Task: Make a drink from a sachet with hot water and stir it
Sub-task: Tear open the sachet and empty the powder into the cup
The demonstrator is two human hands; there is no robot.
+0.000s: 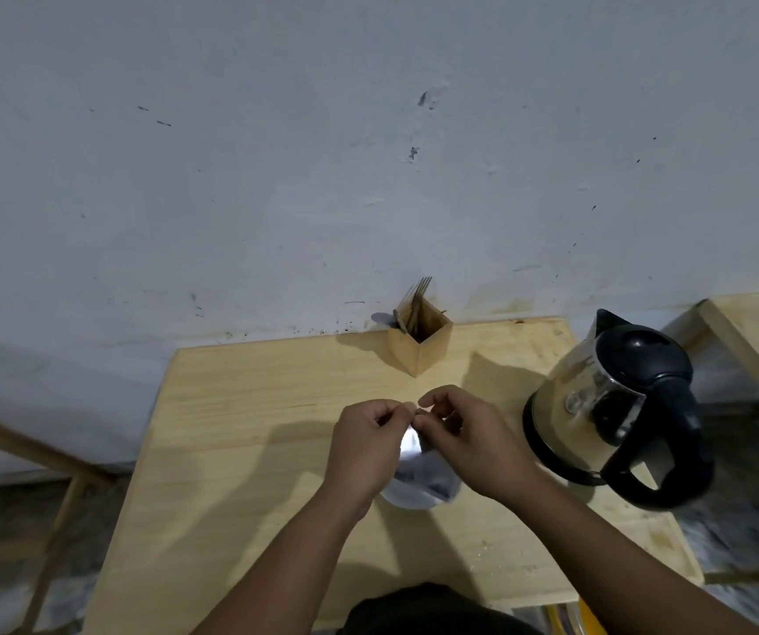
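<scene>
My left hand (364,444) and my right hand (467,440) meet over the middle of the wooden table (240,451). Both pinch the top edge of a small shiny sachet (410,444) between thumb and fingers. Directly under the hands stands a white cup (414,494), mostly hidden by them, and the sachet's lower end hangs at its mouth. A glass kettle (606,414) with black lid and handle sits on its black base to the right, a short gap from my right hand.
A wooden cutlery box (421,339) with forks stands at the table's far edge against the grey wall. A second wooden table (753,332) lies to the far right, and a wooden frame (34,456) stands left.
</scene>
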